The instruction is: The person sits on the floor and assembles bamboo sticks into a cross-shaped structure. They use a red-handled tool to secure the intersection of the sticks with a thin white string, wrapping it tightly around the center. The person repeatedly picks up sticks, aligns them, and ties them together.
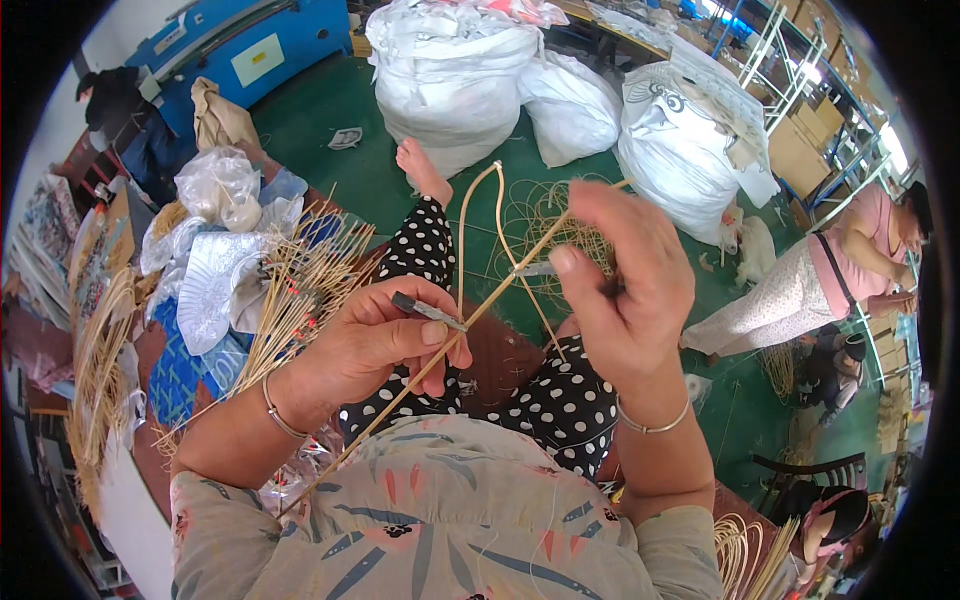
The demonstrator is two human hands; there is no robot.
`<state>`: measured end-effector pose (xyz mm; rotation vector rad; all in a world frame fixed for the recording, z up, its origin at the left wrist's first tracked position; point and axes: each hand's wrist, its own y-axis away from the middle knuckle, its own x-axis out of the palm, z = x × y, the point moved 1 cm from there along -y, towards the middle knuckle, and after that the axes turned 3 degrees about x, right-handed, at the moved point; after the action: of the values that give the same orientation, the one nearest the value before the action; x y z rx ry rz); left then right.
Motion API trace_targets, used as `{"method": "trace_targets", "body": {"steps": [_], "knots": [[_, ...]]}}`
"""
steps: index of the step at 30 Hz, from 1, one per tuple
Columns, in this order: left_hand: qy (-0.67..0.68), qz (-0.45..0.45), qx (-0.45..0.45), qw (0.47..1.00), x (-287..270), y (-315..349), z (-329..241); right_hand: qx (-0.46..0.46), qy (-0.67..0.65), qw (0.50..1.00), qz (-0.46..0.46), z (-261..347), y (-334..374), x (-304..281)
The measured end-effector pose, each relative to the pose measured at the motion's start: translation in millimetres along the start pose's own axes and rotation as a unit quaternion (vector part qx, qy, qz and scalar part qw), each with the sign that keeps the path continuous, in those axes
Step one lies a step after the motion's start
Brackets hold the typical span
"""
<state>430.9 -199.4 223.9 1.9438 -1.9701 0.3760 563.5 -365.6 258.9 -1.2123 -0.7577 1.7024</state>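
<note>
A long thin cane stick (490,299) slants across in front of my body. My left hand (375,335) is closed on it near the middle. Between the left thumb and fingers is also a small flat grey piece with a dark end (412,305); its kind is unclear. My right hand (635,285), slightly blurred, is closed near the stick's far part, and a short grey strip (537,269) runs from its thumb to the stick. A bent, looped length of cane (464,215) hangs at the stick where that strip meets it.
Loose coiled cane (535,205) lies on the green floor ahead. Bulging white sacks (455,85) stand beyond. To my left are a bundle of thin sticks (300,300) and plastic bags (220,190). Other people, one in a pink top (860,235), are at the right.
</note>
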Motion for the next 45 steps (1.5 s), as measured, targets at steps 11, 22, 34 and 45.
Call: {"method": "trace_targets", "body": {"steps": [11, 22, 34, 45], "knots": [[0.060, 0.062, -0.128, 0.988, -1, -4, 18, 0.238, -0.151, 0.914, 0.293, -17, -27, 4], [-0.005, 0.073, -0.193, 0.978, -18, -3, 17, 0.331, -0.332, 0.821, 0.325, -26, -13, 14], [-0.636, -0.062, 0.406, 0.654, 22, 46, -39, 0.343, -0.382, 0.858, 0.007, -26, -2, -7], [-0.288, -0.065, 0.212, 0.932, 35, 8, -18, 0.274, -0.453, 0.848, 0.019, -12, 4, -15]]}}
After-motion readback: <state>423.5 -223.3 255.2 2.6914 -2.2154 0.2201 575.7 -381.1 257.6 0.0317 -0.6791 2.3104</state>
